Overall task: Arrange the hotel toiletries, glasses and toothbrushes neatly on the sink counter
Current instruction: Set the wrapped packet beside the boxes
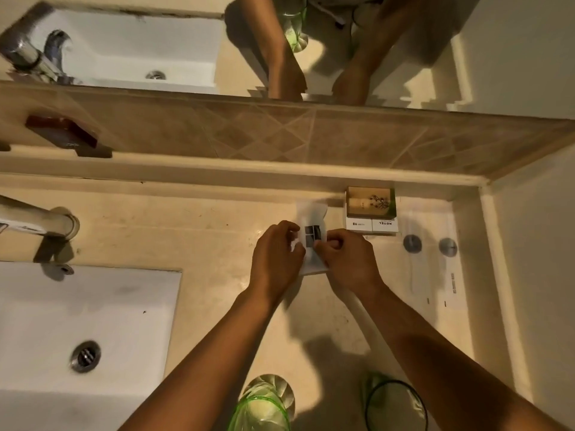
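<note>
Holding the small white sachet [312, 241] between both hands, you have it just above the surface [202, 244], a little to the left of the stacked hotel boxes [371, 213] that sit against the far ledge. Your left hand [275, 259] pinches its left edge with curled fingers, and your right hand [345, 259] pinches the right edge the same way; neither hand is free. To do this step well, I'd judge you should flatten the sachet and lay it square to the boxes, its long edge parallel to theirs, just beside them rather than overlapping. Keep the printed dark patch facing up so it reads like the rest.

The two wrapped toothbrush packets [435, 259] lie flat at the right, apart from the boxes, so leave that gap alone. The two green-rimmed glasses [264, 402] stand at the near edge beneath your forearms; lower your wrists carefully, since a dropped elbow could likely knock one over.
</note>
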